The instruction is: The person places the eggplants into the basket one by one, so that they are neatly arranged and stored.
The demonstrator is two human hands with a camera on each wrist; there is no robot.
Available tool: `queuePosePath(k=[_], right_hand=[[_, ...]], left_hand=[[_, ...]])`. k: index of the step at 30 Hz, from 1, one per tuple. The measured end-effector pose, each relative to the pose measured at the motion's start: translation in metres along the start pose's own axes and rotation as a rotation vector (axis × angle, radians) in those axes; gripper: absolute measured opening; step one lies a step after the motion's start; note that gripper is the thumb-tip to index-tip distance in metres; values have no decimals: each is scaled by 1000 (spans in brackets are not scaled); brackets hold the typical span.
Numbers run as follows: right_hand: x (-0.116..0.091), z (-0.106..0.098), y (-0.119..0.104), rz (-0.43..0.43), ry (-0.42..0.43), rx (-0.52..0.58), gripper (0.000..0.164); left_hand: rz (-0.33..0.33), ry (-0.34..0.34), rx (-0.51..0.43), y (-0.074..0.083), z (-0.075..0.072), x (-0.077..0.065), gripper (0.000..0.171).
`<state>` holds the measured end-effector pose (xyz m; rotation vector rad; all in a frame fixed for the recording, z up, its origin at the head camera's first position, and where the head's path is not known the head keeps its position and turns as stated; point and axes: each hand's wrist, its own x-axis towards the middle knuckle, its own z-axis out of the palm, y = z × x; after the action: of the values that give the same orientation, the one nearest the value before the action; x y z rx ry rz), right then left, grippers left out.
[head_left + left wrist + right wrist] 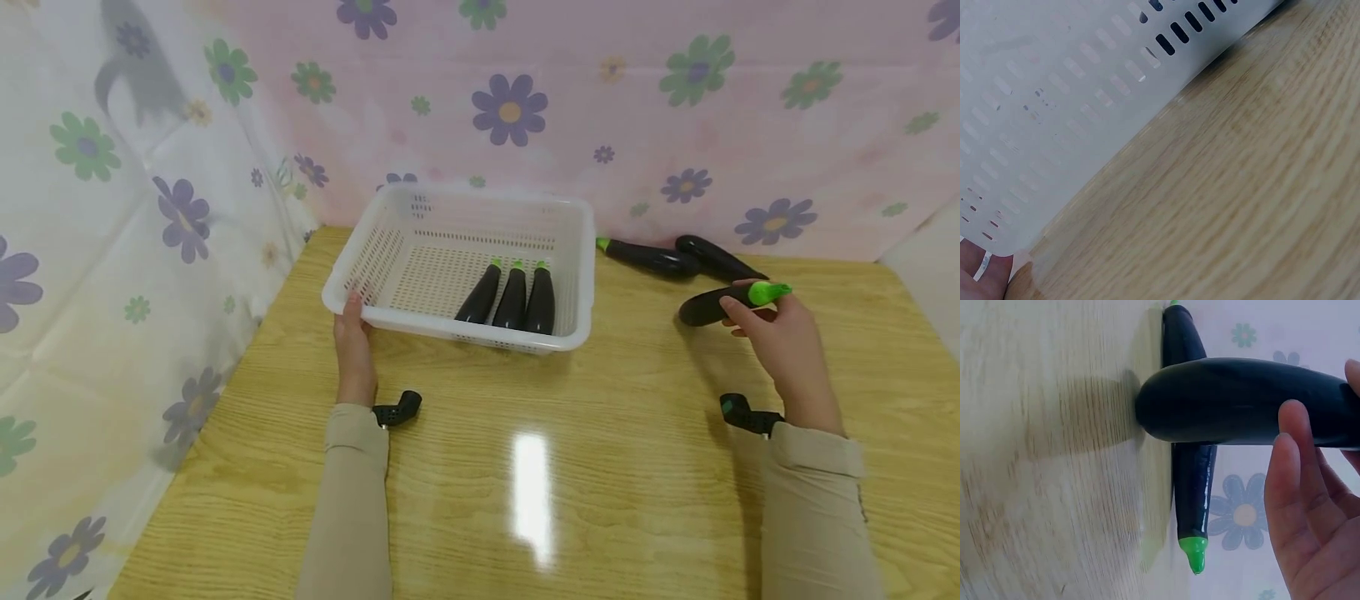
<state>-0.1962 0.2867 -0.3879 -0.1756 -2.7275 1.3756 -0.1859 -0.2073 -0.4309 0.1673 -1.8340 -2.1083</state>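
At its front left corner, the white plastic basket (450, 327) is held by my left hand (354, 354), with the thumb over the rim. Three dark eggplants (513, 298) with green stems lie side by side inside, toward the basket's right. My right hand (787, 342) grips another eggplant (705, 308) near its bright green stem end, over the table's right part. In the right wrist view, that held eggplant (1229, 400) crosses in front of other eggplants (1191, 494). Only some fingers (988, 275) of my left hand show in the left wrist view, under the basket's corner.
Two more eggplants, one with its green stem (648, 258) toward the basket and one behind it (716, 257), lie at the table's back edge. The wooden table (600, 467) meets a flowered cloth (585, 100) behind and on the left.
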Motion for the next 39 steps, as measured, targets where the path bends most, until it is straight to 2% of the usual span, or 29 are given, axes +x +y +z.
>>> queuePosePath(k=[3,10,14,17,24,30,32,39], right_hand=[[-1,0,0,-2,1,6,53],[-2,-3,-3,59,4,-76,50],[0,3,-3,35,21,-54,37],[3,8,-3,23,20,-58,37],[6,16,3,62,5,-80,46],[9,22,3,47,-27,-115,63],[10,24,4,46,-49,-116,66],[15,31,15,80,-222,-100,76]], left_hand=[[1,-3,-8,0,0,1,50],[12,-6,-27,-4,-1,5,49],[11,-1,-29,0,1,3,49],[17,-8,-27,3,2,3,49],[-1,1,-15,2,2,3,49],[13,-7,-14,0,1,3,49],[18,-10,-15,0,1,4,49],[12,2,-12,0,1,2,50]])
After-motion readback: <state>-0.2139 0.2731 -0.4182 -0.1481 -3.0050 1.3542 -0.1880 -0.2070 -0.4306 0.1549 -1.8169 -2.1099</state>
